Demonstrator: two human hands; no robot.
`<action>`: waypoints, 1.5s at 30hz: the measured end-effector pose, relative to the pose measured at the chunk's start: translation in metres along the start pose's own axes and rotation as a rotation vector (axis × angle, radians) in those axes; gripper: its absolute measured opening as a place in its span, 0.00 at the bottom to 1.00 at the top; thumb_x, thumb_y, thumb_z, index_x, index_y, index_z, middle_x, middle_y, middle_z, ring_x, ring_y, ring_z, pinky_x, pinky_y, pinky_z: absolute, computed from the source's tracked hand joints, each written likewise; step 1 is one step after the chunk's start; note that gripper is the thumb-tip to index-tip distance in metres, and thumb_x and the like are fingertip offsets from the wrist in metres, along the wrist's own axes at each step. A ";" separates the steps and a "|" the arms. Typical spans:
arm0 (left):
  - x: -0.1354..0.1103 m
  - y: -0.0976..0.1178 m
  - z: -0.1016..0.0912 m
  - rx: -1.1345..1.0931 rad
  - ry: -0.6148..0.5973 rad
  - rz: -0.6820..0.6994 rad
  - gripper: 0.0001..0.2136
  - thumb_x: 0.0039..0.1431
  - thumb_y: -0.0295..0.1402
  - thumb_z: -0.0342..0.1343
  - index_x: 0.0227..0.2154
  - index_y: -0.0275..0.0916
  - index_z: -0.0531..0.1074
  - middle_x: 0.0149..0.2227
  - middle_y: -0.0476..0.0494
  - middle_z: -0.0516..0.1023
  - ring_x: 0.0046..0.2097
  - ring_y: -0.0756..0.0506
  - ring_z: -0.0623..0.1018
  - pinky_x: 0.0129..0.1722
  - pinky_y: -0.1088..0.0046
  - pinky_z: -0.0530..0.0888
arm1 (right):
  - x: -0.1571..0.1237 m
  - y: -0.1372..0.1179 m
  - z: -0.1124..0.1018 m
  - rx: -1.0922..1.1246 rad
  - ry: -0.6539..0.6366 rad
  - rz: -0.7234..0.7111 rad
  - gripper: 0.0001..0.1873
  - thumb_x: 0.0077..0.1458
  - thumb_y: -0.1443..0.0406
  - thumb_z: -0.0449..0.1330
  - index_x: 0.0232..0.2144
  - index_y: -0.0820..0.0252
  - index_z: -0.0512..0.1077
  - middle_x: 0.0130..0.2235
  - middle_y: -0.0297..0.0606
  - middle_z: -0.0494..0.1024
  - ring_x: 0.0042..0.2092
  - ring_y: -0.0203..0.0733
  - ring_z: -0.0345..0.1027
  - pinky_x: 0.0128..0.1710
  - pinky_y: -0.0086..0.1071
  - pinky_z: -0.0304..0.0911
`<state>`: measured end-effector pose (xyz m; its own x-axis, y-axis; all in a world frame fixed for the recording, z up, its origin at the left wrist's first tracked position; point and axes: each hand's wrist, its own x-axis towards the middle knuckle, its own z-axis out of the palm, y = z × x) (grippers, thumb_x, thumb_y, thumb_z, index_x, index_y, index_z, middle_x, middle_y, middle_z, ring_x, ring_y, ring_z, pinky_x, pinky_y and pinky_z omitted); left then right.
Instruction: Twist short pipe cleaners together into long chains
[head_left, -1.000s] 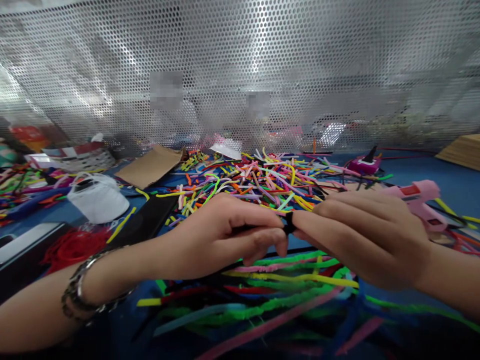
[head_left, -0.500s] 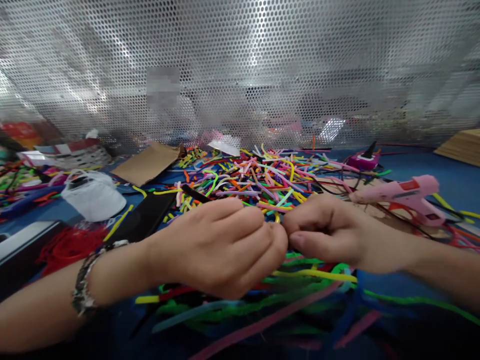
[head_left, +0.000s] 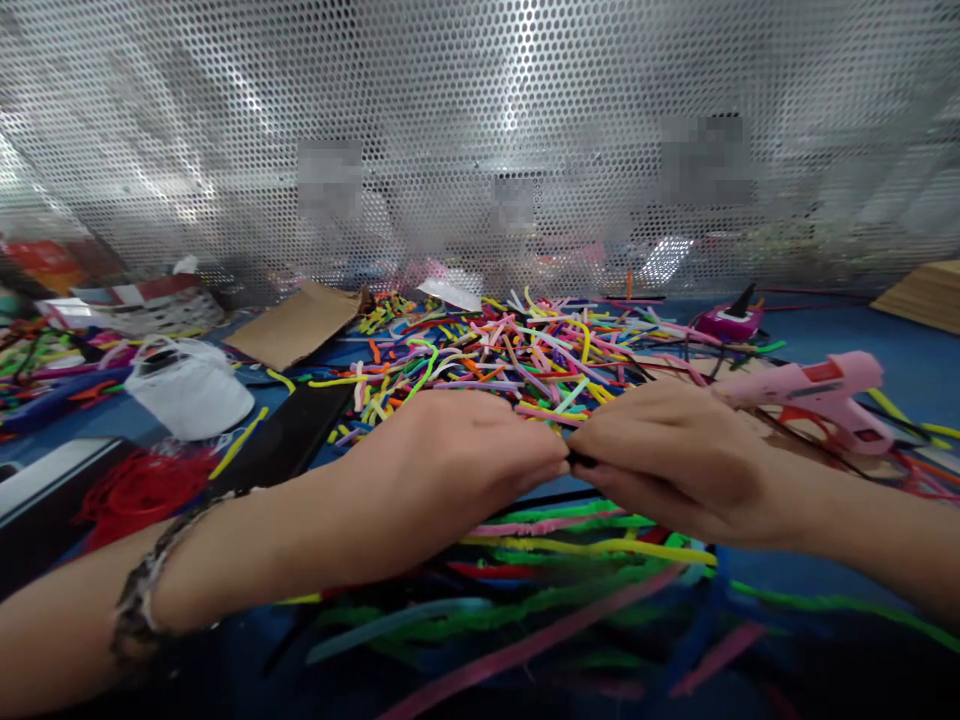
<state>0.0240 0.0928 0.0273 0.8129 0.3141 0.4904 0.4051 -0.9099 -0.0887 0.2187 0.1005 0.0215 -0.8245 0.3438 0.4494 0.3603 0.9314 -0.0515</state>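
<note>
My left hand [head_left: 457,480], with a black-and-white bracelet on its wrist, is closed in a pinch near the middle of the view. Its fingertips nearly meet those of my right hand [head_left: 675,460], also pinched. Between them shows a short dark bit of what looks like a black pipe cleaner [head_left: 579,459]; the fingers hide most of it. Below the hands lie long fuzzy pipe cleaners, among them a yellow one [head_left: 600,547] and a pink one [head_left: 540,640]. Behind the hands spreads a heap of short cut pipe cleaners [head_left: 517,350] in many colours.
A pink glue gun [head_left: 832,395] lies right of my right hand. Farther back are a purple bottle-like item [head_left: 727,318] and a cardboard piece [head_left: 296,325]. At left are a white face mask [head_left: 191,390] and red netting [head_left: 150,490]. A perforated metal panel [head_left: 480,120] stands behind.
My left hand has rolled over, so its fingers are now turned down and its back faces up. My right hand's fingers have closed in more. The black end above my left hand is out of sight.
</note>
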 end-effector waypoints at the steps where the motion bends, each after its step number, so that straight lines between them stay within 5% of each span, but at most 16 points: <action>1: -0.001 0.001 0.000 0.122 0.055 0.064 0.15 0.60 0.25 0.39 0.22 0.35 0.67 0.19 0.52 0.68 0.22 0.54 0.66 0.22 0.80 0.61 | 0.000 -0.002 0.002 0.182 -0.017 0.105 0.16 0.57 0.66 0.45 0.18 0.61 0.57 0.17 0.28 0.56 0.20 0.27 0.48 0.18 0.23 0.46; 4: -0.004 0.002 0.002 0.451 0.200 0.281 0.12 0.58 0.23 0.40 0.29 0.32 0.69 0.21 0.49 0.72 0.23 0.52 0.69 0.22 0.76 0.62 | 0.002 -0.006 0.011 0.757 -0.044 0.381 0.18 0.57 0.64 0.42 0.17 0.60 0.53 0.16 0.26 0.51 0.18 0.27 0.43 0.15 0.22 0.44; 6: -0.005 0.000 0.005 0.521 0.222 0.342 0.10 0.58 0.23 0.41 0.31 0.32 0.69 0.21 0.49 0.73 0.23 0.52 0.69 0.21 0.76 0.63 | 0.002 -0.007 0.015 0.921 -0.045 0.430 0.18 0.57 0.63 0.41 0.17 0.60 0.54 0.16 0.26 0.50 0.17 0.27 0.43 0.14 0.22 0.45; 8: -0.004 -0.003 0.006 0.432 0.199 0.261 0.12 0.59 0.24 0.40 0.28 0.34 0.69 0.21 0.50 0.72 0.23 0.53 0.69 0.23 0.77 0.64 | 0.003 -0.005 0.015 0.742 0.009 0.392 0.17 0.57 0.63 0.43 0.18 0.61 0.57 0.16 0.26 0.54 0.18 0.27 0.47 0.15 0.22 0.47; 13: 0.001 -0.004 0.003 -0.024 0.076 -0.053 0.13 0.60 0.28 0.42 0.22 0.35 0.66 0.20 0.53 0.69 0.23 0.56 0.67 0.23 0.83 0.62 | -0.002 0.002 0.003 -0.235 0.210 0.031 0.12 0.57 0.66 0.45 0.34 0.57 0.68 0.23 0.32 0.71 0.25 0.32 0.62 0.23 0.26 0.54; 15: 0.002 -0.003 0.002 -0.151 0.025 -0.079 0.11 0.59 0.28 0.43 0.22 0.35 0.66 0.18 0.55 0.67 0.20 0.58 0.64 0.21 0.85 0.60 | -0.005 0.003 0.001 -0.422 0.247 -0.097 0.14 0.58 0.66 0.43 0.35 0.54 0.69 0.20 0.31 0.70 0.23 0.33 0.61 0.23 0.27 0.53; 18: 0.002 -0.002 0.000 -0.161 0.012 -0.091 0.11 0.58 0.27 0.44 0.22 0.35 0.66 0.17 0.56 0.65 0.19 0.58 0.63 0.20 0.85 0.59 | -0.006 0.000 0.001 -0.454 0.269 -0.106 0.13 0.57 0.68 0.44 0.33 0.57 0.69 0.20 0.31 0.70 0.23 0.32 0.61 0.23 0.27 0.53; 21: 0.000 -0.002 -0.001 0.101 0.109 0.002 0.13 0.59 0.28 0.42 0.22 0.35 0.67 0.19 0.53 0.68 0.22 0.55 0.66 0.23 0.81 0.62 | -0.003 -0.007 0.000 -0.139 0.227 0.071 0.10 0.55 0.69 0.47 0.32 0.60 0.68 0.24 0.31 0.70 0.25 0.30 0.61 0.24 0.24 0.54; 26: -0.003 -0.002 -0.005 0.567 0.241 0.318 0.10 0.58 0.22 0.43 0.30 0.33 0.69 0.21 0.50 0.72 0.24 0.52 0.69 0.22 0.76 0.63 | 0.005 -0.012 0.000 0.748 0.008 0.460 0.09 0.55 0.65 0.48 0.27 0.61 0.65 0.20 0.28 0.60 0.21 0.27 0.53 0.18 0.21 0.51; 29: -0.002 -0.004 -0.003 0.588 0.223 0.311 0.10 0.57 0.23 0.43 0.29 0.33 0.70 0.21 0.50 0.72 0.24 0.52 0.69 0.22 0.77 0.62 | 0.006 -0.004 0.004 0.900 -0.044 0.501 0.11 0.56 0.63 0.46 0.25 0.61 0.61 0.18 0.25 0.51 0.18 0.27 0.45 0.14 0.21 0.45; 31: 0.000 -0.008 -0.001 0.428 0.156 0.167 0.12 0.59 0.25 0.42 0.26 0.34 0.69 0.20 0.50 0.71 0.24 0.53 0.68 0.23 0.78 0.62 | 0.004 0.003 0.005 0.641 -0.015 0.413 0.11 0.57 0.64 0.45 0.26 0.62 0.63 0.18 0.26 0.55 0.19 0.27 0.48 0.16 0.21 0.47; 35: 0.003 -0.011 -0.005 -0.169 -0.094 -0.152 0.13 0.58 0.30 0.44 0.20 0.34 0.65 0.16 0.55 0.60 0.19 0.57 0.60 0.19 0.83 0.56 | 0.000 0.009 0.001 -0.303 0.164 -0.097 0.09 0.56 0.69 0.46 0.32 0.62 0.66 0.21 0.30 0.67 0.23 0.30 0.58 0.22 0.25 0.52; 37: 0.004 -0.011 -0.009 -0.455 -0.238 -0.259 0.14 0.58 0.31 0.43 0.19 0.34 0.63 0.15 0.57 0.55 0.18 0.58 0.55 0.16 0.84 0.53 | -0.002 0.007 -0.002 -0.602 0.178 -0.274 0.09 0.56 0.72 0.46 0.34 0.64 0.66 0.21 0.31 0.69 0.23 0.31 0.59 0.23 0.28 0.52; 41: 0.005 -0.010 -0.010 -0.698 -0.377 -0.366 0.13 0.59 0.31 0.42 0.21 0.35 0.63 0.15 0.57 0.54 0.17 0.57 0.54 0.14 0.84 0.51 | -0.003 0.001 -0.005 -0.730 0.113 -0.317 0.09 0.55 0.72 0.46 0.33 0.65 0.66 0.22 0.31 0.70 0.23 0.32 0.58 0.23 0.30 0.51; 45: 0.003 -0.007 -0.004 -0.496 -0.285 -0.262 0.14 0.57 0.30 0.45 0.16 0.34 0.60 0.16 0.56 0.52 0.19 0.57 0.55 0.17 0.83 0.52 | -0.002 0.002 -0.003 -0.500 0.047 -0.299 0.12 0.57 0.71 0.44 0.24 0.61 0.63 0.20 0.30 0.66 0.21 0.31 0.53 0.22 0.29 0.47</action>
<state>0.0220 0.0993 0.0331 0.8206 0.5409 0.1846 0.4190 -0.7890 0.4494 0.2226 0.1008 0.0231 -0.9060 0.0589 0.4191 0.2867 0.8138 0.5055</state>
